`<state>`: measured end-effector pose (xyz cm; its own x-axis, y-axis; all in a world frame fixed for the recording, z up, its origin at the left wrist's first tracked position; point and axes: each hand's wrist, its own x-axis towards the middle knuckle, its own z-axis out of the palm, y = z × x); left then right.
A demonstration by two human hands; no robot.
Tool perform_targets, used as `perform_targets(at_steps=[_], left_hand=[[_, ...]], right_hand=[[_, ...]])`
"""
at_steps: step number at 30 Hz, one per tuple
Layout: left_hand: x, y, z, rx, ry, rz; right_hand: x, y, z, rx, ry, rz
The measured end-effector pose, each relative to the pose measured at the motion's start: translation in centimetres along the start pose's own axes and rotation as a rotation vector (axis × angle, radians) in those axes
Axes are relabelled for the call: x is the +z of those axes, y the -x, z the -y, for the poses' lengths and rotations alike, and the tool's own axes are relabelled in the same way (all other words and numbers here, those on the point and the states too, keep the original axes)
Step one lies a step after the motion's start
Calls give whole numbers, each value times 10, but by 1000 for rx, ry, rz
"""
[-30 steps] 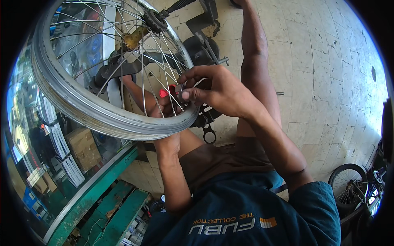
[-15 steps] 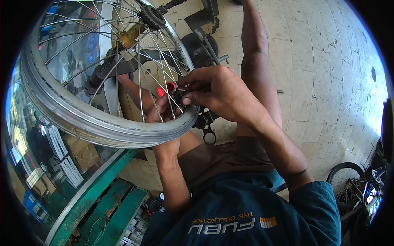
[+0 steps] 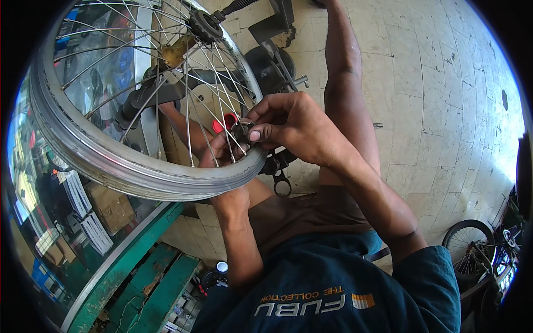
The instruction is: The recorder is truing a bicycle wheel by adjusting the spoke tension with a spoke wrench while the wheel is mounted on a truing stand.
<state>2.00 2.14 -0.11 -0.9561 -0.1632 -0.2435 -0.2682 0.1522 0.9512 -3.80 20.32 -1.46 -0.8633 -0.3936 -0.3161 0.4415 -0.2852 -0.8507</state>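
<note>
A bare bicycle wheel (image 3: 166, 176) with a grey metal rim and thin spokes fills the upper left. My left hand (image 3: 214, 152) reaches up behind the rim, its fingers curled among the spokes and partly hidden by them. Between both hands, close to the rim, sits a small dark round spoke wrench (image 3: 240, 132). My right hand (image 3: 288, 126) comes from the right and pinches it between thumb and forefinger. My left fingers close on its other side. Beside the left fingers shows a red ring-shaped piece (image 3: 224, 122).
A dark wheel stand (image 3: 133, 105) holds the wheel at its hub (image 3: 206, 25). Below left is a glass-topped case with a green frame (image 3: 139, 238), boxes (image 3: 111, 208) inside. Another bicycle wheel (image 3: 469, 250) leans at the far right, on the tiled floor (image 3: 422, 133).
My right thumb and fingers have shifted slightly on the dark tool. My left forearm has moved a little to the right. The wheel has barely turned.
</note>
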Motion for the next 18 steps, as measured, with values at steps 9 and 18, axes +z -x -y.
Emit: perform_targets(at_steps=[9,18], left_hand=[[11,10,3,81,-36,-158],[18,11,1,94,-100,-207]], right_hand=[[6,2,-3,-37,-98,-43],[4,2,-7,-21,-164,-38]])
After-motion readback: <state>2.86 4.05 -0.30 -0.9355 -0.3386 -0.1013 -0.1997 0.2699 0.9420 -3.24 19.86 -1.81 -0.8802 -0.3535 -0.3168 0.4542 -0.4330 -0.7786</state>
